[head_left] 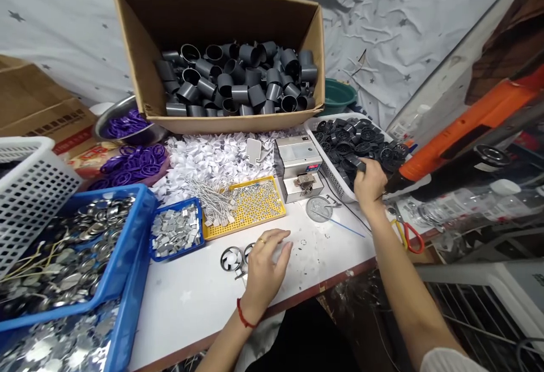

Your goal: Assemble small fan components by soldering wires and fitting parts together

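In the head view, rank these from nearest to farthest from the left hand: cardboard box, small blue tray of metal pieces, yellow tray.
From the left hand:
1. Yellow tray, just beyond the fingers.
2. Small blue tray, off to the left.
3. Cardboard box, at the back of the table.

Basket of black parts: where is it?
Head view, right of centre: the basket sits just right of the grey machine, right hand at its near side.

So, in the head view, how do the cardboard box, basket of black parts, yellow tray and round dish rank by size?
Largest to smallest:
Cardboard box
Basket of black parts
Yellow tray
Round dish
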Demonstrator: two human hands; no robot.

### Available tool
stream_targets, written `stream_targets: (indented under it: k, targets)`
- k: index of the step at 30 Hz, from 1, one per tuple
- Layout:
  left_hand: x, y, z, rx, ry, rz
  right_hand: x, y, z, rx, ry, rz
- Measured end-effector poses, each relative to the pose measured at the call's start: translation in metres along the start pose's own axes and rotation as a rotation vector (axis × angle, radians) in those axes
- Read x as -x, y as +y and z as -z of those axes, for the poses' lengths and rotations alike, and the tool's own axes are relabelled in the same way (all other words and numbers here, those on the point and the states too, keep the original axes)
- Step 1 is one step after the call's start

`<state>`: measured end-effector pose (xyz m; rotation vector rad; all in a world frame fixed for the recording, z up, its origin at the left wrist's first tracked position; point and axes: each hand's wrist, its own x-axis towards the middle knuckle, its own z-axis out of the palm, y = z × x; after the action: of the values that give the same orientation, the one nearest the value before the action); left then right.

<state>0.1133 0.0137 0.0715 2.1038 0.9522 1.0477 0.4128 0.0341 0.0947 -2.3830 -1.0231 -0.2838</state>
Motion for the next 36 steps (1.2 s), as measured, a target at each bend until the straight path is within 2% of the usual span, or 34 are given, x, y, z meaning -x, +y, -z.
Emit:
stream_targets:
  k: [2, 3, 5, 8, 11, 13, 15, 17, 19, 21, 24, 26, 29, 32, 36]
  targets:
    - [-0.003, 0.007, 0.002, 0.112, 0.000, 0.103, 0.035, -0.019, 0.000, -0.362, 0.023, 0.050]
    - [-0.006, 0.009, 0.004, 0.151, 0.022, 0.148, 0.057, -0.032, -0.001, -0.549, -0.052, 0.040]
    - [-0.010, 0.009, 0.007, 0.188, 0.079, 0.196, 0.102, -0.057, -0.002, -0.920, -0.387, 0.067]
    - [-0.011, 0.005, 0.016, 0.174, 0.141, 0.182, 0.153, -0.083, 0.002, -1.202, -0.724, 0.103]
    - [-0.003, 0.002, 0.029, 0.103, 0.191, 0.155, 0.169, -0.088, 0.011, -1.342, -1.105, 0.183]
    - [0.004, 0.003, 0.037, 0.026, 0.183, 0.102, 0.167, -0.087, 0.016, -1.345, -1.278, 0.268]
    - [0.009, 0.003, 0.043, -0.043, 0.128, 0.031, 0.163, -0.084, 0.019, -1.281, -1.264, 0.342]
    - [0.012, -0.004, 0.049, -0.086, 0.027, 0.006, 0.162, -0.079, 0.015, -1.172, -1.173, 0.412]
    - [0.016, -0.017, 0.052, -0.144, -0.100, 0.054, 0.165, -0.067, 0.004, -1.000, -1.040, 0.470]
    - [0.023, -0.033, 0.053, -0.257, -0.190, 0.136, 0.171, -0.050, -0.013, -0.724, -0.861, 0.530]
    - [0.036, -0.052, 0.047, -0.440, -0.196, 0.205, 0.182, -0.023, -0.037, -0.317, -0.707, 0.626]
    - [0.042, -0.056, 0.040, -0.497, -0.191, 0.205, 0.186, -0.014, -0.043, -0.203, -0.685, 0.657]
    - [0.043, -0.053, 0.029, -0.483, -0.245, 0.188, 0.183, -0.017, -0.033, -0.327, -0.697, 0.602]
    - [0.040, -0.049, 0.021, -0.430, -0.313, 0.178, 0.178, -0.033, -0.019, -0.541, -0.763, 0.546]
    - [0.038, -0.049, 0.017, -0.410, -0.277, 0.228, 0.179, -0.051, -0.018, -0.602, -0.774, 0.610]
